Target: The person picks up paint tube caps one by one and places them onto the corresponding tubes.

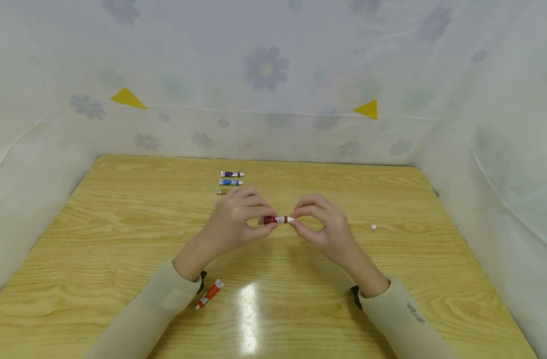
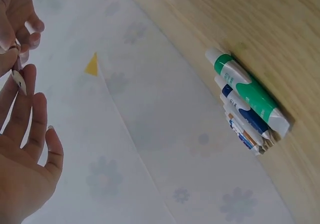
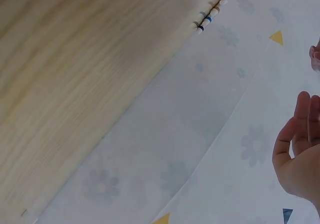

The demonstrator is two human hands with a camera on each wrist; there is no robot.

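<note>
**Head view: both hands on one small red tube, over the middle of the table**

Head view is the one that actually shows what's going on. The left hand (image 1: 237, 219) and right hand (image 1: 320, 224) meet above the middle of the wooden table (image 1: 121, 239), with a small red tube (image 1: 273, 220) held level between them. Left fingers are curled round the red body, and the right fingertips pinch its white end. The tube is up off the table, not lying on it.

Behind the left hand there's a row of tubes (image 1: 230, 178) lined up toward the far edge; the nearer ones are partly hidden by the fingers. An orange-red tube (image 1: 209, 293) lies on its own near the left sleeve, well apart from the row. A tiny white bit (image 1: 374, 227) sits off to the right; too small to tell what it is.

The left wrist view gives what the head view can't: the row up close, with a green tube (image 2: 250, 91) at the front and blue ones tucked behind it. You also see the left fingers (image 2: 25, 108) from the palm side, with only a sliver of the held tube.

The right wrist view mostly catches table grain and flowered sheet, plus the caps of the row at the top and the edge of the right hand (image 3: 300, 159). The red tube doesn't show there at all.
</note>
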